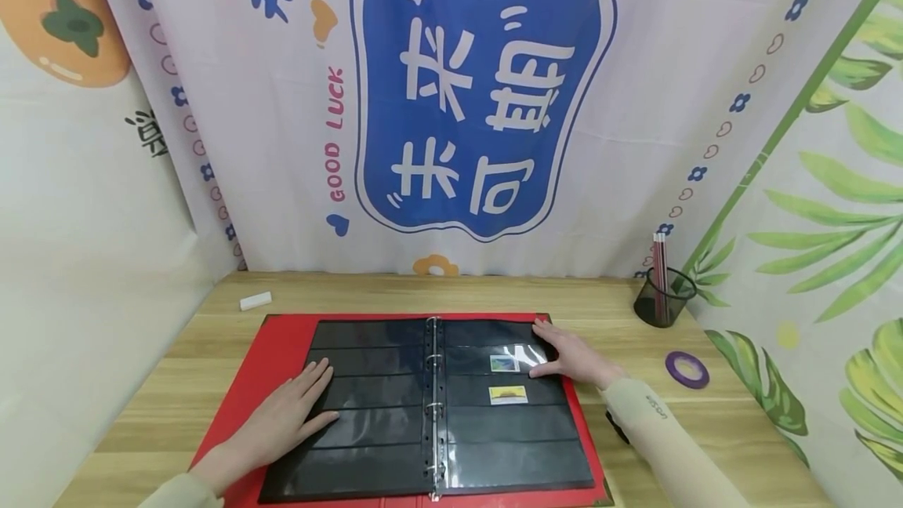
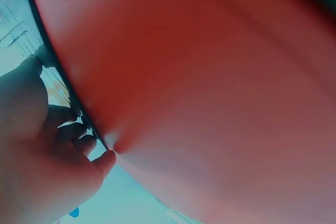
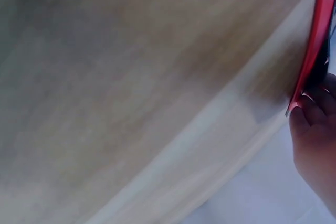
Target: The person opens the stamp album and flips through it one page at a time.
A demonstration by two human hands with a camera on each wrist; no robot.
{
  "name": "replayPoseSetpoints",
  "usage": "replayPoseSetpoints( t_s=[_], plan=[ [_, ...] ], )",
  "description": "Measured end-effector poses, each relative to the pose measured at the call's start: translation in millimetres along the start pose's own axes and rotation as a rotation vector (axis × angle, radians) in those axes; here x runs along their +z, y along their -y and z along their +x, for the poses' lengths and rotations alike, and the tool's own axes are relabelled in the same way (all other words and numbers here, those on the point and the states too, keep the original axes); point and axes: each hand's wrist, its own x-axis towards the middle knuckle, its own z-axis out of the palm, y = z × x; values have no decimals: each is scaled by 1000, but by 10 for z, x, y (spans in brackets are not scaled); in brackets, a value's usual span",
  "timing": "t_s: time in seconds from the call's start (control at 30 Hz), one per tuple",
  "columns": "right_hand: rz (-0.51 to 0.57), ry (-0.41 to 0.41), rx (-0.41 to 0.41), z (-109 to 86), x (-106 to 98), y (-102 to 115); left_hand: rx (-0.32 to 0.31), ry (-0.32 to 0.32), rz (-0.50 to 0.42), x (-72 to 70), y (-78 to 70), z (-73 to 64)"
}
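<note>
A red ring binder (image 1: 243,382) lies spread on the table, metal rings (image 1: 434,411) down its middle. Its left black pocket page (image 1: 374,429) shows no stamps. On the right black pocket page (image 1: 522,465) sit two stamps, a blue-green one (image 1: 502,364) above a yellow one (image 1: 508,395). My left hand (image 1: 285,412) rests at the left page's outer edge, fingers extended and thumb apart. At the right page's upper outer edge rests my right hand (image 1: 574,355), fingers straight, thumb near the blue-green stamp. In the right wrist view, its fingers touch the binder's red edge (image 3: 310,45).
A black mesh cup (image 1: 666,308) with pencils (image 1: 659,269) stands at the table's back right. Nearer lies a purple tape roll (image 1: 672,369). A small white block (image 1: 255,301) is at the back left. Behind the wooden table (image 1: 162,382) hangs a printed cloth (image 1: 296,139).
</note>
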Motion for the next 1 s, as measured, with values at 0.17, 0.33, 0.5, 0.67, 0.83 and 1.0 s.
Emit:
replayPoseSetpoints(
  t_s=[0.17, 0.33, 0.5, 0.67, 0.83, 1.0],
  plan=[
    [-17, -60, -13, 8, 1, 3, -9, 20, 2, -13, 0, 13],
    [-12, -104, 10, 20, -7, 22, -15, 40, 5, -13, -4, 26],
    [24, -119, 8, 20, -24, 40, -17, 38, 1, -3, -1, 29],
    [67, -152, 4, 0, -63, 69, -12, 32, 7, 7, -5, 30],
    [122, -232, 33, -25, -140, 156, -12, 26, 14, 9, -17, 22],
    [244, -232, 155, -105, -260, 258, -17, 25, 13, 1, -25, 5]
  ],
)
